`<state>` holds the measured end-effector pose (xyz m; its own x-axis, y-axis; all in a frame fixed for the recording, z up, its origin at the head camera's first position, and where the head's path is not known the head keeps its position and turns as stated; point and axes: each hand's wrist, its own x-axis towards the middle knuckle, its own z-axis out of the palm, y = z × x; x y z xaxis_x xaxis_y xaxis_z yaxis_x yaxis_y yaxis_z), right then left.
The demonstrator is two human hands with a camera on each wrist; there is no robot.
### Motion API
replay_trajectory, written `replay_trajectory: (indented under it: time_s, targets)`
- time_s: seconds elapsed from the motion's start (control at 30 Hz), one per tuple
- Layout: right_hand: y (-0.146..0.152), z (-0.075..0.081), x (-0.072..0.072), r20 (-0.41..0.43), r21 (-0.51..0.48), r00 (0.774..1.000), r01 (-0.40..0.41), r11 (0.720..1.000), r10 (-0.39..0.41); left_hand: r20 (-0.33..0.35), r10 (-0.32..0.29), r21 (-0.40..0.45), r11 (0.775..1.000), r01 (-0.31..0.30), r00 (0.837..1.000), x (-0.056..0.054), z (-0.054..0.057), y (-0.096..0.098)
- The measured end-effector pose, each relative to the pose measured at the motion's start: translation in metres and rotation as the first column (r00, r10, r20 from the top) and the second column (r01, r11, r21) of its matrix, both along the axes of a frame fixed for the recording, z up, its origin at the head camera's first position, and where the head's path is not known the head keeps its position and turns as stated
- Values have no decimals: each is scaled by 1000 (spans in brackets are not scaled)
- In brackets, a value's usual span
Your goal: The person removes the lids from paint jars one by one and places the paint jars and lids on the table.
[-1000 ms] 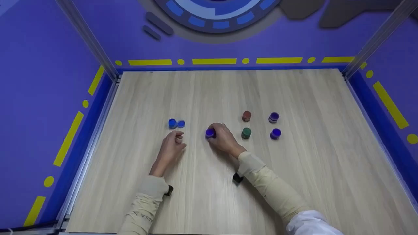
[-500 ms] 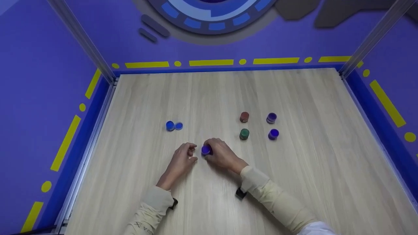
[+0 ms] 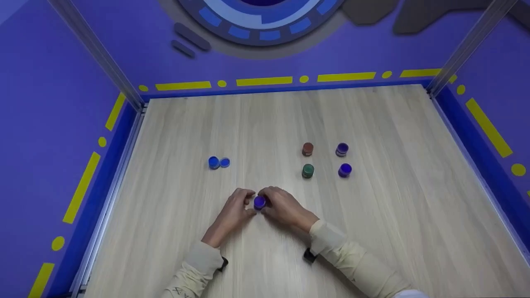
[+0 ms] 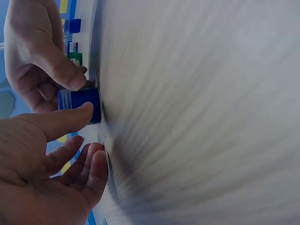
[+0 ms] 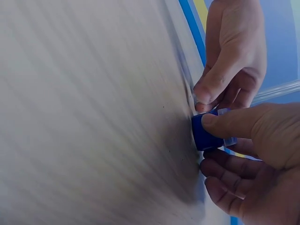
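A small paint pot (image 3: 259, 202), deep blue-violet with a clear ridged cap, stands upright on the wooden table between both hands. My right hand (image 3: 285, 207) pinches it from the right, the thumb (image 5: 213, 121) pressed along its side. My left hand (image 3: 235, 211) is close on the pot's left, thumb and forefinger spread around that side. In the left wrist view the left thumb (image 4: 82, 112) overlaps the pot (image 4: 79, 101); whether it touches cannot be told. The other left fingers are loosely bent with nothing in them.
A blue pot (image 3: 213, 162) stands left of centre beside a small round blue piece (image 3: 225, 162). To the right stand a red-brown pot (image 3: 307, 149), a green pot (image 3: 307, 171) and two purple pots, one behind (image 3: 342, 150) the other. Panelled walls edge the table (image 3: 265, 132).
My right hand has brought the violet pot nearer to the table's front edge. My left hand has moved right and forward-edge-ward, away from the blue pot, up to the violet pot.
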<state>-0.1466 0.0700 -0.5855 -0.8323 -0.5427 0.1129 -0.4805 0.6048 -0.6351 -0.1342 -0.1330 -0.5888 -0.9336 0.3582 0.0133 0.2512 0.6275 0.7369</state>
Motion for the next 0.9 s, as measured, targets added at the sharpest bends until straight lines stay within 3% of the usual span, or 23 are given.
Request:
replay_trajectory:
  time_s: [0.27,0.5,0.9]
  targets:
    - [3,3,5,27,11,1000,-2,1000,2,-2,-50,-3,999,50,999,1,-2,3]
    - [5,3,6,27,-14,1000,15,1000,-15,21,-50,-3,999,50,999,0,-4,7]
    - [5,-5,4,26,-103,1000,7,995,-4,-20,-57,-14,998,57,998,-3,-8,8]
